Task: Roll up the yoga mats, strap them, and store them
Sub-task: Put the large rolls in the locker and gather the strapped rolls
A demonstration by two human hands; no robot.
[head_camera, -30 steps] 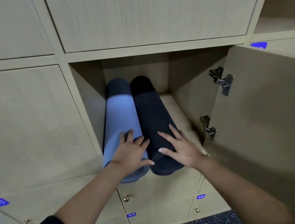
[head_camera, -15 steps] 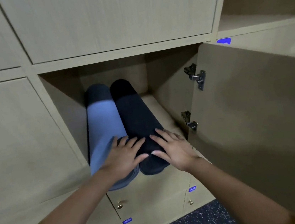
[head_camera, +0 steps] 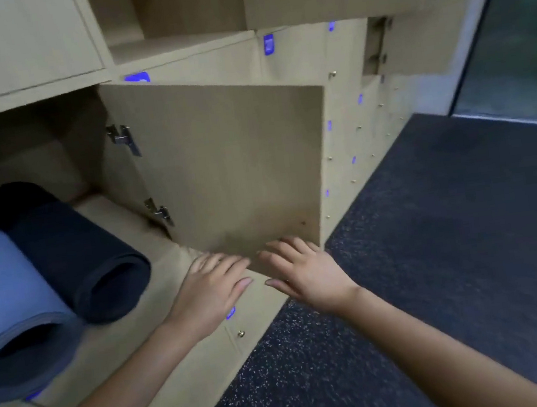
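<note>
Left hand (head_camera: 213,288), right hand (head_camera: 306,273) off dark mat (head_camera: 63,248), blue mat (head_camera: 6,279); rightward, fingers straight, empty.

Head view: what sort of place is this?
Probably a gym or yoga studio's locker area: a wall of wooden lockers with blue tags, a light-blue rolled mat and a dark rolled mat in an open one, and speckled dark floor.

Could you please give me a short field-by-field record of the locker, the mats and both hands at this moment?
compartment: door swung open to the right
blue mat: rolled, lying inside, on the left
dark mat: rolled, touching the blue mat's right side
straps: none visible
left hand: open, empty, by the door's lower edge
right hand: open, empty, by the door's lower edge
floor: dark, speckled
</note>
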